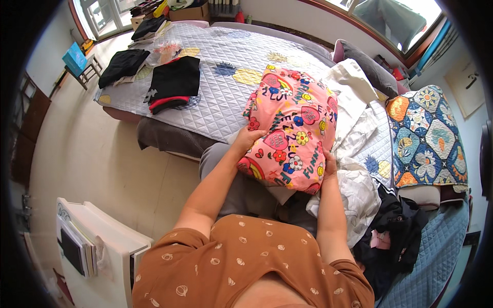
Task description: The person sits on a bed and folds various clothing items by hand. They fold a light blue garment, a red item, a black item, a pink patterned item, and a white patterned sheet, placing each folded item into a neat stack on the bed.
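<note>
A pink printed cloth bundle (290, 131), folded into a thick pad with hearts, flowers and rainbows on it, is held up in front of me between both hands. My left hand (249, 139) grips its left edge, the thumb lying on top and the other fingers hidden beneath. At the lower right edge, my right hand (329, 163) is closed round the side, its fingers mostly out of sight. Whether the bundle is one piece of fabric or a filled item, I cannot tell. White cloth (352, 92) lies rumpled just to its right.
A quilted pale cover (221, 43) spreads over the sofa bed. Folded black clothes (175, 79) and a second dark pile (123, 66) lie at left. Dark clothing (398, 226) sits on the blue seat (436, 256) at right. A white cabinet (110, 226) stands lower left.
</note>
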Demonstrator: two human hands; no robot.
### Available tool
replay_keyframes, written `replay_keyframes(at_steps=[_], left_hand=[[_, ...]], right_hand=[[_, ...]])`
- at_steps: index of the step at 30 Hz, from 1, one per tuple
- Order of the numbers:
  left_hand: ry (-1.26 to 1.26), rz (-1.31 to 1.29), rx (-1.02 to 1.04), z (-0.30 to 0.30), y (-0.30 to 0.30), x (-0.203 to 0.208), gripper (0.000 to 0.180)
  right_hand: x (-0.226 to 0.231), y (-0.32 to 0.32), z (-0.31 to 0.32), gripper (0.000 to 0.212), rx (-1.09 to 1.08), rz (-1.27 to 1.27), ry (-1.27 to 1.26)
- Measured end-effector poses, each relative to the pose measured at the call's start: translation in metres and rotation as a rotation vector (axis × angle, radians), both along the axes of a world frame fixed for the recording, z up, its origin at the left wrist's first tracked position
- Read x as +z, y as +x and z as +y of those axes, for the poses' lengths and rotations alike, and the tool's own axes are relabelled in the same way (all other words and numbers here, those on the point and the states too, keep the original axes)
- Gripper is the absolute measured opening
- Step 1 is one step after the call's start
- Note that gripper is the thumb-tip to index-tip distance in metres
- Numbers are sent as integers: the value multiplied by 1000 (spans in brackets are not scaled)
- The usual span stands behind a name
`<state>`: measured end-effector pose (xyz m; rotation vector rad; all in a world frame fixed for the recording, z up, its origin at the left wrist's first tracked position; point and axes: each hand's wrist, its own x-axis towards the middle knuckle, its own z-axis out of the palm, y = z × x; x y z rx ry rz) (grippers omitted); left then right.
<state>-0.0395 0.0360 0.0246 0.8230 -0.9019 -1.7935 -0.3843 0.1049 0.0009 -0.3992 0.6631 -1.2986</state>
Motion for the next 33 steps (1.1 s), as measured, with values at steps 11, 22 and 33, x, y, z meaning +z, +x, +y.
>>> replay_keyframes(at_steps=[11, 22, 33], left_hand=[[-283, -191, -38, -139, 90, 111, 27], [-1254, -1624, 690, -391, 107, 265, 46], [-1049, -1637, 471, -351, 37, -78, 60]], right_hand=[[66, 67, -138, 45, 79, 36, -188], [63, 214, -413, 16, -274, -283, -368], [-73, 290, -464, 28, 130, -374, 87]])
